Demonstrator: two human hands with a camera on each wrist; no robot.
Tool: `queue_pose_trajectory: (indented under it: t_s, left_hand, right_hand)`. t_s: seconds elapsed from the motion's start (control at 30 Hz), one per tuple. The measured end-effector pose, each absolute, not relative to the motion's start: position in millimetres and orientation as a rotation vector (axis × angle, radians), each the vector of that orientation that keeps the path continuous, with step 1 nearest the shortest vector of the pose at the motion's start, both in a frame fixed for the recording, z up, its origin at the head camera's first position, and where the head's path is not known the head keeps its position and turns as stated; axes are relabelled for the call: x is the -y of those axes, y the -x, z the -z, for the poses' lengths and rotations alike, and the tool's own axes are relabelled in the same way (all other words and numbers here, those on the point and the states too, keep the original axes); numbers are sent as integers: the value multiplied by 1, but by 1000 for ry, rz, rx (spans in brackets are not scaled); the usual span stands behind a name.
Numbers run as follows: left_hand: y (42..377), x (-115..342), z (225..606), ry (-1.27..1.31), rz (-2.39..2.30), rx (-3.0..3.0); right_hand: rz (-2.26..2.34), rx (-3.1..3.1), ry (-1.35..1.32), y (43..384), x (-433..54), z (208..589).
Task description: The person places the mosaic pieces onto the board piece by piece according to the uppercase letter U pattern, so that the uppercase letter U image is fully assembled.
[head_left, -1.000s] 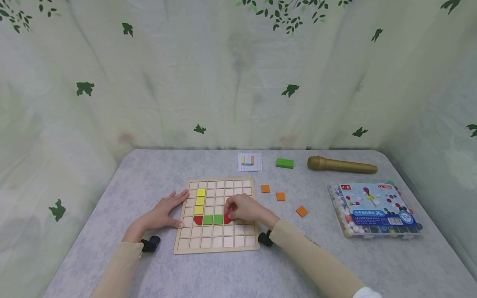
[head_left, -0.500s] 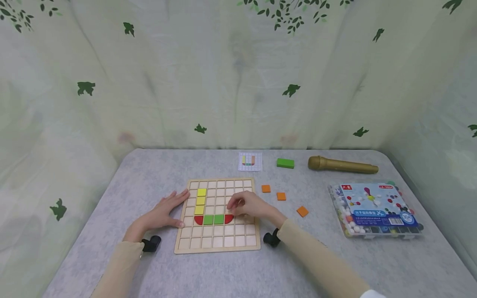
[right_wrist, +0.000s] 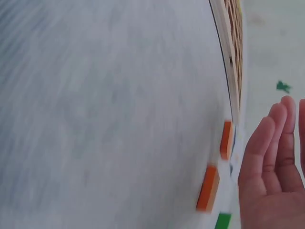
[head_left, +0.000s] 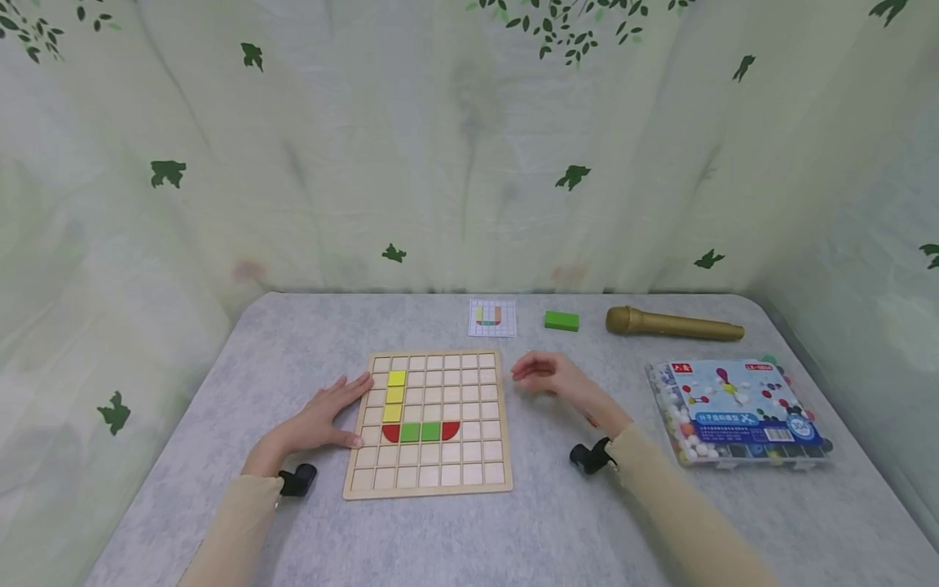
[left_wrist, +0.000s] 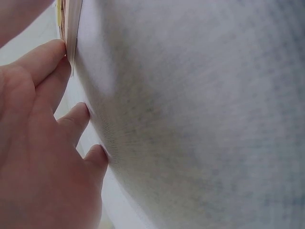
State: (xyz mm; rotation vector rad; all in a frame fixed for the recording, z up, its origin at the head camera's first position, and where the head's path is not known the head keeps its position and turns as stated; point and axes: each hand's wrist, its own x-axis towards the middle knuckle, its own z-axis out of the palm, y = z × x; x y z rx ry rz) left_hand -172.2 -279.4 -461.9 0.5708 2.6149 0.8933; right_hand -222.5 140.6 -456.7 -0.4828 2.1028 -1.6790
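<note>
A wooden grid board point(head_left: 429, 492) lies on the table. On it, a column of yellow square tiles point(head_left: 394, 395) stands above a row of two green tiles point(head_left: 421, 432) between two red rounded corner tiles point(head_left: 450, 430). My left hand point(head_left: 323, 420) rests at the board's left edge, thumb and fingers spread and touching it. Just right of the board hovers my right hand point(head_left: 553, 381), fingers loosely extended and holding nothing. Orange square tiles point(right_wrist: 208, 188) lie below it in the right wrist view; in the head view the hand and wrist mostly hide them.
Behind the board lies a printed pattern card point(head_left: 492, 319), with a green block point(head_left: 561, 321) beside it. A gold microphone-shaped object point(head_left: 675, 324) is at the back right. Nearer, a clear plastic box point(head_left: 741, 416) of coloured balls sits on the grey table point(head_left: 440, 546).
My right hand has left the red corner tile on the board and moved right, over the orange tiles. My left hand stays at the board's edge.
</note>
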Motion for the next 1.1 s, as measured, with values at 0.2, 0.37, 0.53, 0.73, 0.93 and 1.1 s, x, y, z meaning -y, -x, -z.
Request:
queue_pose_trajectory:
  t_s: [0.2,0.37,0.53,0.73,0.93,1.1]
  left_hand:
    - [172,280,462,-568,-897,-2613]
    - [172,280,462,-568,-907,-2609]
    - [172,280,462,-571,-905,-2609]
    - [172,281,463,-582,-907,-2612]
    - [172,280,463,-588,-911,-2610]
    - [172,281,464,-574,-912,-2607]
  right_hand:
    - [1688,-2222,350,226,-169,457]
    - [1691,-2254,283,227,-180,458]
    - [1646,-2280,255,227,-183,459]
    - [1493,-2384,189,227,-180,462]
    - [1318,-2531,181,226,-171,462]
    - [1240,-2610,236,227,-166,462]
